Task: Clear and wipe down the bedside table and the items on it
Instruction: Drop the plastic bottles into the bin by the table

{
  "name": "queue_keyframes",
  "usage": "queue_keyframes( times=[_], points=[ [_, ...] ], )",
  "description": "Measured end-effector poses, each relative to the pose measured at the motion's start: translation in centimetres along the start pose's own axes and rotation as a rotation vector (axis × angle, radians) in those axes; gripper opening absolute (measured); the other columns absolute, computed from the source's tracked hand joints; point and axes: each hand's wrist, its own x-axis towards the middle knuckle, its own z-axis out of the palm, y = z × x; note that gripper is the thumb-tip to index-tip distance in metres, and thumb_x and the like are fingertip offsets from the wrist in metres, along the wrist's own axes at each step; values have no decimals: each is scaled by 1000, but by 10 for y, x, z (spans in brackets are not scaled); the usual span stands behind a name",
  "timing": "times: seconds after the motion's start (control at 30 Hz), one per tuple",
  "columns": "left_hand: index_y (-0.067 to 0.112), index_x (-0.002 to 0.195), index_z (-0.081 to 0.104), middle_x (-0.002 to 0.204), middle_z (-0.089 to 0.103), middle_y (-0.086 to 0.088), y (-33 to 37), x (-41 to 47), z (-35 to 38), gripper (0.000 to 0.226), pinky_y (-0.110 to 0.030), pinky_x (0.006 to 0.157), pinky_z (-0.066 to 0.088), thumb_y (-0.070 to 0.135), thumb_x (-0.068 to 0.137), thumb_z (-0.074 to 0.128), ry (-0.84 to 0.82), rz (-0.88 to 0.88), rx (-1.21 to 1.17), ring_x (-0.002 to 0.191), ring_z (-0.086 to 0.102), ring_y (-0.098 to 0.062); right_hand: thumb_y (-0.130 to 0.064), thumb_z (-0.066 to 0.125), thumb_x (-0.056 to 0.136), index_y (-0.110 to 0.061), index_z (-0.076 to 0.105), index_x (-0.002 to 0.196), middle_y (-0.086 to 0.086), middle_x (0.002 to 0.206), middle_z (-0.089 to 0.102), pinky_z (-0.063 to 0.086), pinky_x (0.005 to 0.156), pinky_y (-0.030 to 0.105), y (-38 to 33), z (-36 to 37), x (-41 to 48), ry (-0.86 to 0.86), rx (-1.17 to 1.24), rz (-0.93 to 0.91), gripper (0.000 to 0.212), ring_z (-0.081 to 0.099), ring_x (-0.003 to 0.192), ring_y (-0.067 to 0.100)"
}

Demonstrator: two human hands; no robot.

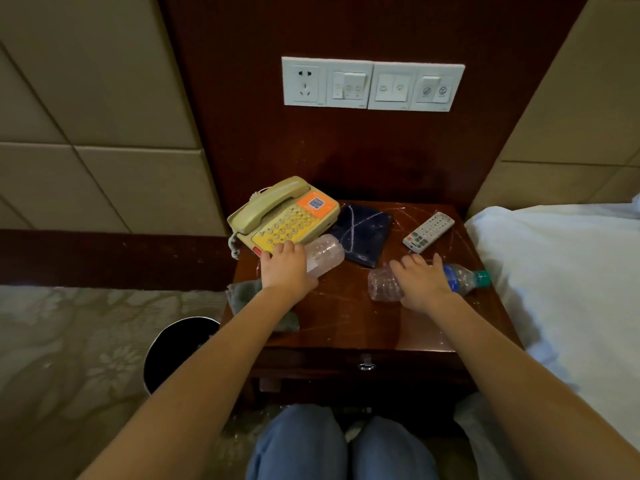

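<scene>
Clearing step: the head view shows both hands on two bottles lying on their sides. I think the job is near its start, with things to take off before any wiping.
Left hand (287, 268): its fingers are curled over the clear bottle (325, 254), which is just beside the phone (284, 216).
Right hand (424, 284): its fingers are spread and laid on the green-cap bottle (465, 277). I cannot tell if they have closed round it.
Tabletop (346, 317): the phone sits at the back left, a dark flat thing (363, 233) in the middle and the remote (428, 231) at the back right.
Grey cloth (242, 292): it lies at the left edge, partly under the left arm.
Bin (180, 348): it stands on the floor, left of the table.
Next move: I think both bottles should be lifted and dropped in the bin. Round bottles roll, so each needs a firm hold, and the left one should come away without bumping the phone.
</scene>
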Motion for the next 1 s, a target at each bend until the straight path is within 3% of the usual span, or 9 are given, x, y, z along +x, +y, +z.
queue_keyframes(
  times=[0.13, 0.27, 0.5, 0.67, 0.83, 0.9, 1.0],
  points=[
    [10, 129, 45, 131, 49, -8, -55, -17, -20, 65, -43, 99, 35, 56, 84, 55, 118, -136, -81, 124, 43, -27, -31, 65, 81, -20, 33, 137, 8, 135, 41, 24, 112, 52, -23, -16, -5, 50, -39, -62, 65, 36, 129, 27],
    [7, 125, 49, 128, 51, -12, -126, -47, -30, 70, -46, 97, 35, 60, 80, 56, 155, -461, -260, 122, 45, -32, -36, 66, 80, -18, 30, 138, 11, 134, 42, 27, 108, 49, -65, -49, -5, 153, -79, -145, 70, 38, 127, 30],
    [9, 134, 43, 135, 48, -12, -201, -105, 2, 73, -46, 103, 30, 58, 81, 54, -134, -739, -326, 127, 41, -30, -37, 63, 82, -16, 35, 134, 12, 131, 45, 24, 107, 53, -159, -95, -9, 314, -201, -379, 63, 42, 123, 31],
    [10, 139, 38, 141, 42, -12, -210, -112, 32, 80, -45, 105, 29, 64, 82, 51, -261, -758, -308, 131, 37, -30, -40, 63, 81, -15, 34, 133, 11, 129, 46, 21, 109, 56, -198, -101, -8, 362, -292, -527, 65, 42, 121, 29],
    [14, 141, 34, 146, 38, -7, -217, -102, 41, 71, -48, 108, 27, 57, 86, 51, -220, -680, -257, 136, 31, -28, -40, 63, 82, -13, 32, 135, 13, 132, 43, 15, 111, 60, -212, -101, -3, 395, -389, -622, 67, 41, 123, 30],
    [16, 141, 36, 144, 41, -5, -219, -92, 35, 65, -50, 108, 25, 52, 89, 50, -154, -630, -358, 135, 32, -29, -39, 62, 83, -13, 32, 135, 13, 133, 42, 13, 111, 60, -216, -101, -2, 396, -400, -643, 66, 41, 123, 30],
    [13, 132, 49, 133, 54, -6, -216, -75, 8, 50, -41, 102, 37, 44, 93, 51, -20, -539, -723, 124, 48, -27, -34, 61, 85, -13, 29, 138, 15, 137, 40, 10, 112, 61, -222, -104, -2, 385, -404, -649, 66, 42, 123, 33]
  ],
)
